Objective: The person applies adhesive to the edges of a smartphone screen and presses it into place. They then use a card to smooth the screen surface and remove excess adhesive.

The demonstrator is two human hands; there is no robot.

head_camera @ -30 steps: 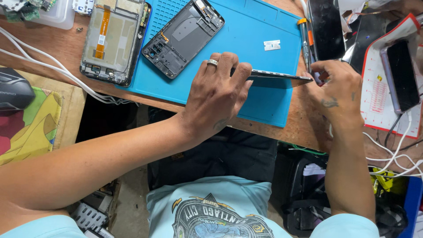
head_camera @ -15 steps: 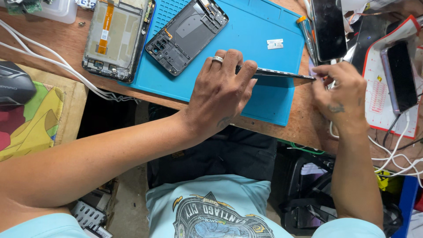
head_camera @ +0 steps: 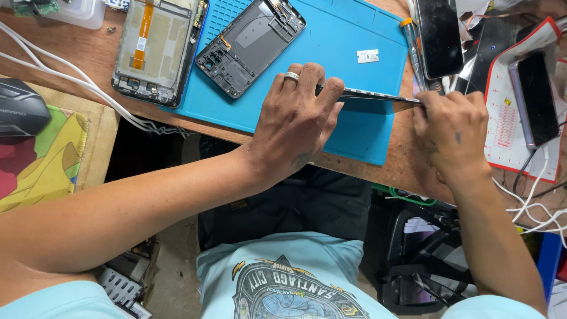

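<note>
Head view: left hand (head_camera: 295,127) and right hand (head_camera: 452,133) both grip a thin dark phone panel (head_camera: 372,95) held edge-on, roughly level, just above the near part of the blue silicone work mat (head_camera: 331,47). Left fingers curl closed over the panel's left end, ring on one finger; right hand pinches the right end, fingertips hidden behind the knuckles. Panel spans the gap between the two hands. On the mat, well behind the panel: an open black phone back housing (head_camera: 251,44), tilted, and a small white tag (head_camera: 367,56). A phone frame with orange flex cable (head_camera: 156,50) lies half on the mat's left edge, half on the wooden bench (head_camera: 88,59). Clear plastic tray (head_camera: 77,9) at top left holds a green circuit board (head_camera: 32,6). Right of the mat: two dark-screened phones (head_camera: 438,35) (head_camera: 534,97). White cables (head_camera: 77,88) cross the bench at left.
</note>
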